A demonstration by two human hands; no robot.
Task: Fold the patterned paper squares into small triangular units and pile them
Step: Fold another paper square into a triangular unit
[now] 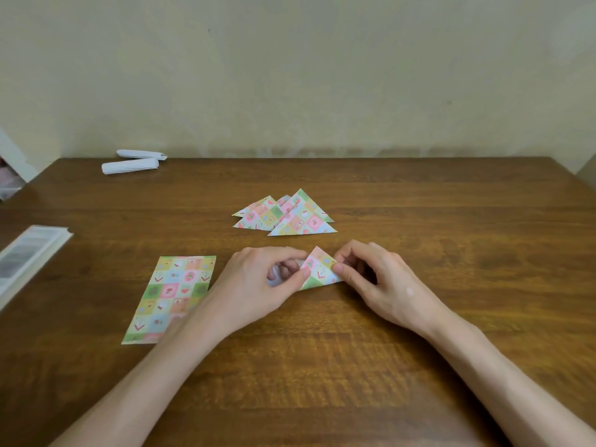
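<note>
A small folded triangle of patterned paper (319, 269) sits between my two hands at the middle of the wooden table (451, 221). My left hand (258, 282) pinches its left edge with thumb and fingertips. My right hand (377, 279) pinches its right corner. Behind them lies a pile of folded patterned triangles (287, 216), overlapping one another. A flat stack of unfolded patterned paper (167, 295) lies to the left, partly under my left forearm.
Two white rolled or folded paper pieces (132, 162) lie at the table's far left edge near the wall. A book or booklet (29, 253) rests on the left edge of the table.
</note>
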